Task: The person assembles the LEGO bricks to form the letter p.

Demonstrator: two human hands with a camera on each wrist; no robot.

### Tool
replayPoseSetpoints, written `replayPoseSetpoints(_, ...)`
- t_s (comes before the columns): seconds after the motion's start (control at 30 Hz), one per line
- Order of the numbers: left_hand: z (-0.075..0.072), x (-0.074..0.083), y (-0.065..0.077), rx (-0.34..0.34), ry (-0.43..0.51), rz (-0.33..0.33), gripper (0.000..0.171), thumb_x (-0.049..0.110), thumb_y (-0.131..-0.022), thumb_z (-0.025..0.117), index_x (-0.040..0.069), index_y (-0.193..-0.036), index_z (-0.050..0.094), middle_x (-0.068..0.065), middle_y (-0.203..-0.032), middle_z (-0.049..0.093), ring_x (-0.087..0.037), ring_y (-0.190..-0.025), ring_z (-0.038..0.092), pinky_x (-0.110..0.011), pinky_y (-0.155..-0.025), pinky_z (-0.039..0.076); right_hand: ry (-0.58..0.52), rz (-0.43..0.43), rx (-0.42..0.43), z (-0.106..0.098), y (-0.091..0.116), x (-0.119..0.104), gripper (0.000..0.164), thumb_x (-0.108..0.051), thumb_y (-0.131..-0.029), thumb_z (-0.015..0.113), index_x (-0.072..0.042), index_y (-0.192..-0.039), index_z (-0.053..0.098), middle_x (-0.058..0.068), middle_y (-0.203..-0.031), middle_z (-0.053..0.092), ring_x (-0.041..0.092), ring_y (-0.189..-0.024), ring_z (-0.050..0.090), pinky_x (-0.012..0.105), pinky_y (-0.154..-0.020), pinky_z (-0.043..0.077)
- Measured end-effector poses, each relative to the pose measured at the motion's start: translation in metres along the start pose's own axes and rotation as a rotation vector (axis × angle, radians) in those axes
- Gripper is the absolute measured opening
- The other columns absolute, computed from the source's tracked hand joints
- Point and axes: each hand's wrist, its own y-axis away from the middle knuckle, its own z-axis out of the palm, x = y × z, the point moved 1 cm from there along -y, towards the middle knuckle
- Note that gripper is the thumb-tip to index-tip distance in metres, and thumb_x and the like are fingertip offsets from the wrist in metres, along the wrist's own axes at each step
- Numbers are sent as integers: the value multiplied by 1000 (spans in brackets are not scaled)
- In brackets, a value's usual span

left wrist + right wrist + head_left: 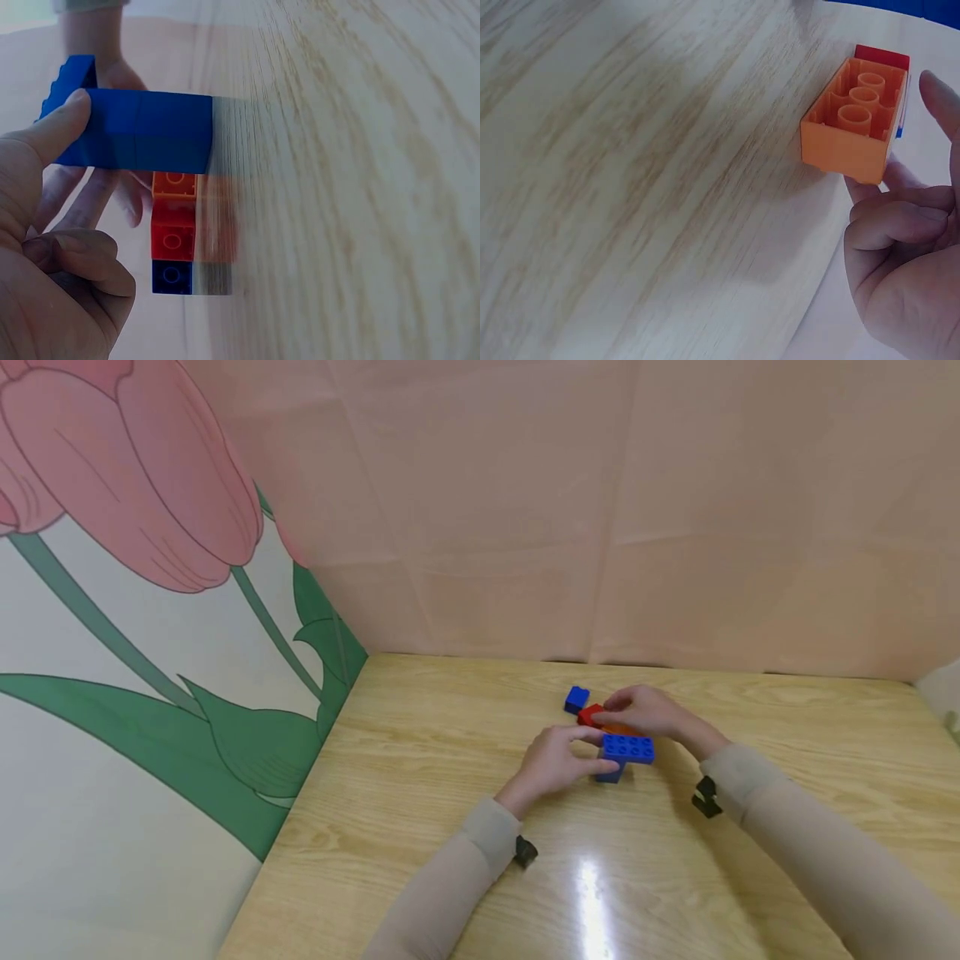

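My left hand (551, 764) grips a stack of blue toy building bricks (628, 748), its thumb against the side and other fingers behind. A longer studded brick tops the stack and overhangs its base; a seam shows between the lower bricks (150, 131). Just beyond, my right hand (648, 710) is at an orange brick (847, 154), which lies on its side with its hollow underside toward the right wrist camera. Its thumb stands apart from that brick, and fingertips reach behind it. A red brick (590, 715) lies beside the orange one, close to the right fingertips.
A small blue brick (577, 699) lies beyond the red brick, on the wood-grain table (420, 760). Pink cloth (480, 527) hangs along the table's back edge. A tulip-printed panel (187, 610) borders its left side.
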Motion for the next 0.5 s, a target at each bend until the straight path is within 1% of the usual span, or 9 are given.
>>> replayPoseSetpoints(0.1, 0, 0, 0, 4, -5, 4, 50, 54, -87, 81, 27, -128, 74, 19, -113, 72, -10, -117, 64, -32, -92, 53, -3, 27, -3, 1, 0, -1, 70, -65, -91, 70, -3, -124, 73, 15, -122, 71, 34, -110, 64, 56, -93, 52)
replayPoseSetpoints(0.2, 0, 0, 0, 5, -4, 9, 49, 53, -87, 81, 26, -127, 75, 17, -113, 72, -10, -117, 64, -33, -92, 53, -7, 41, -2, 3, -1, -2, 70, -66, -90, 71, -4, -122, 74, 13, -118, 72, 32, -106, 64, 53, -91, 52)
replayPoseSetpoints(0.33, -1, 0, 1, 4, -3, 13, 49, 53, -87, 81, 26, -127, 75, 16, -113, 73, -12, -117, 64, -33, -93, 53, -29, 40, -9, 5, -3, -1, 66, -64, -90, 72, -4, -119, 76, 10, -112, 74, 29, -102, 64, 49, -87, 52)
replayPoseSetpoints(0.5, -1, 0, 1, 8, -5, 13, 49, 52, -87, 81, 25, -127, 75, 16, -113, 73, -12, -117, 64, -31, -91, 52, -60, 45, -11, 6, -5, 1, 58, -60, -90, 75, -8, -114, 78, 7, -109, 75, 27, -99, 63, 45, -85, 52)
